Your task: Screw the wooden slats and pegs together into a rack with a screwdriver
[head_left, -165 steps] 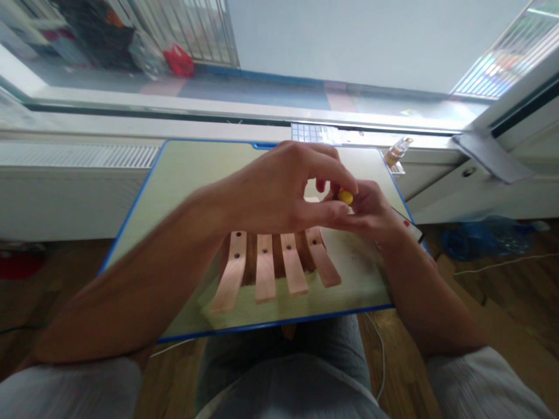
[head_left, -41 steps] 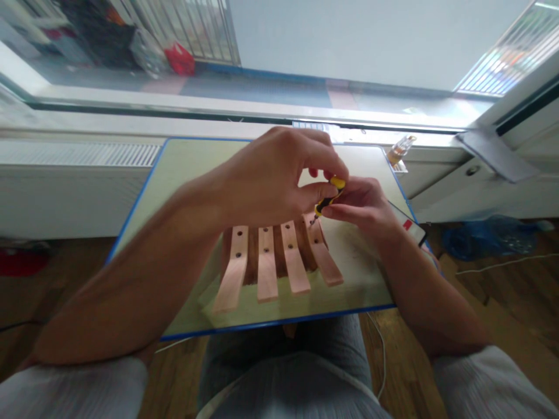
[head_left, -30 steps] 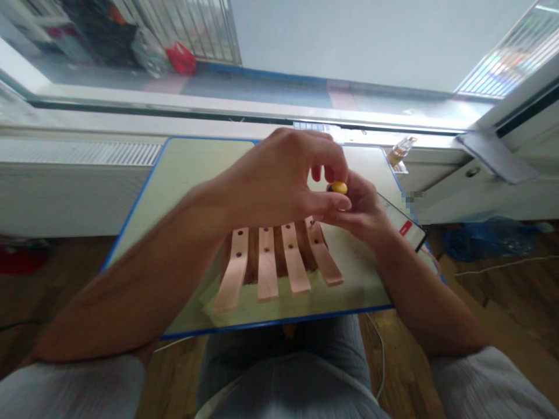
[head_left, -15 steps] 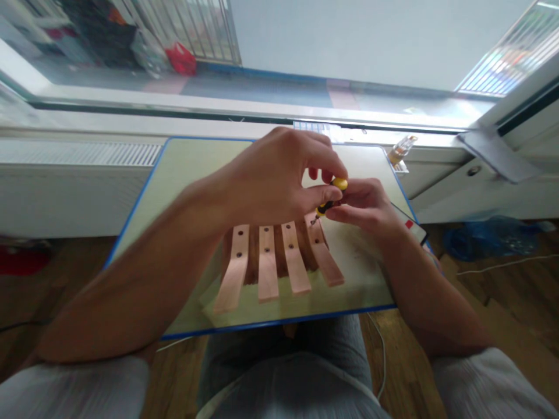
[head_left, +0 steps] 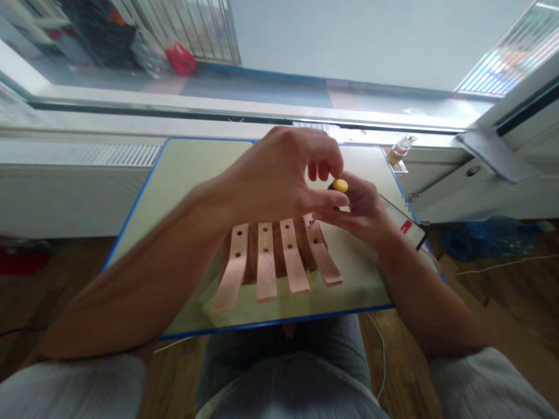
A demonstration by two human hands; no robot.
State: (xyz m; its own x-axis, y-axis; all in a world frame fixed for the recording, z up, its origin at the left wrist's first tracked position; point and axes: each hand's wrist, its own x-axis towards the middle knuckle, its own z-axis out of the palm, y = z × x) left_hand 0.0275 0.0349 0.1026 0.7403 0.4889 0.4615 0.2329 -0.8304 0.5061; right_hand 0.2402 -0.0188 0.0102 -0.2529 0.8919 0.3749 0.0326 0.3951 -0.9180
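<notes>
A small screwdriver [head_left: 340, 185] with a yellow-capped, dark handle stands tilted over the far end of the rightmost wooden strip [head_left: 324, 259]. My left hand [head_left: 297, 166] reaches across from the left, thumb and forefinger closed about the cap. Lower on the screwdriver, the fingers of my right hand [head_left: 360, 203] steady it and hide most of the shaft and the tip. Several pale wooden strips lie side by side on a brown wooden piece [head_left: 282, 262], each with two dark screws or holes showing. Their near ends jut out past it.
The work stands on a small table [head_left: 192, 169] with a blue edge. A phone [head_left: 406, 224] lies by my right forearm. Beyond the table are a window sill, a radiator [head_left: 78, 154] and a small bottle [head_left: 400, 150].
My right hand has slid slightly down and left along the screwdriver, covering its shaft. My left thumb and forefinger have shifted about the cap. More of the phone shows.
</notes>
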